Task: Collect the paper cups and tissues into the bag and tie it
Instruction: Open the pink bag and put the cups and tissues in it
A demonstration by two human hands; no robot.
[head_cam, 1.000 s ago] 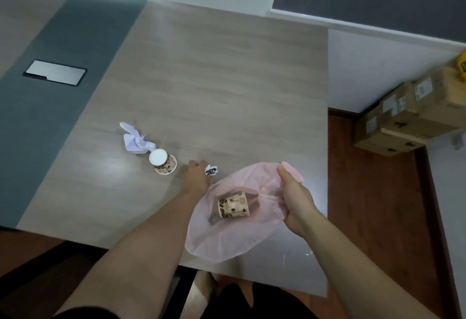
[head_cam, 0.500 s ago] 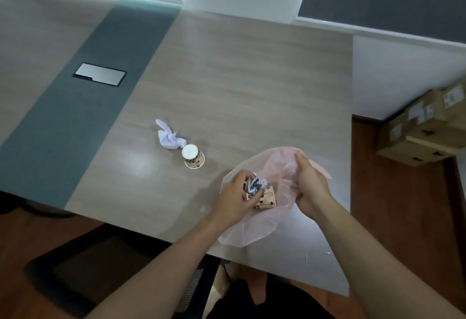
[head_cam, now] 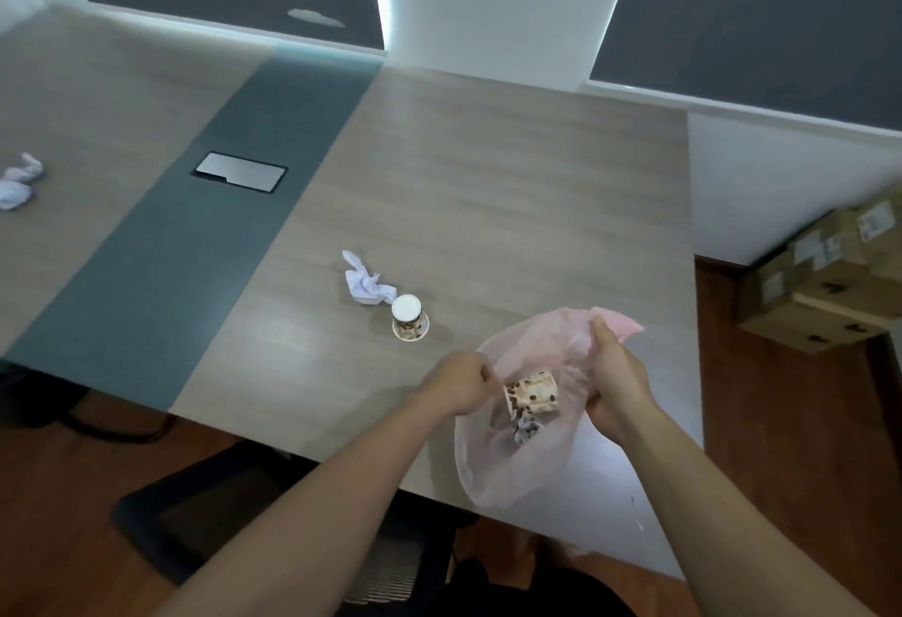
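A thin pink plastic bag [head_cam: 507,475] lies open on the table's near right corner. Inside it I see a spotted paper cup [head_cam: 533,392] on its side and a small crumpled tissue [head_cam: 527,428] just below it. My right hand [head_cam: 616,379] grips the bag's right rim and holds it up. At the bag's left rim is my left hand [head_cam: 461,384], fingers curled; whether it pinches the rim is unclear. Another spotted paper cup [head_cam: 410,323] stands upside down on the table, touching a crumpled white tissue [head_cam: 365,285]. A further crumpled tissue [head_cam: 17,179] lies at the far left.
The wooden table [head_cam: 488,186] has a grey-green strip with a metal cable hatch [head_cam: 240,172]. A dark chair [head_cam: 254,514] stands under the near edge. Cardboard boxes [head_cam: 825,284] are stacked on the floor to the right, beside a white wall.
My left hand carried the small crumpled tissue from the table into the bag and let it go; it now rests at the bag's left rim. The view has shifted left, showing a far-left tissue.
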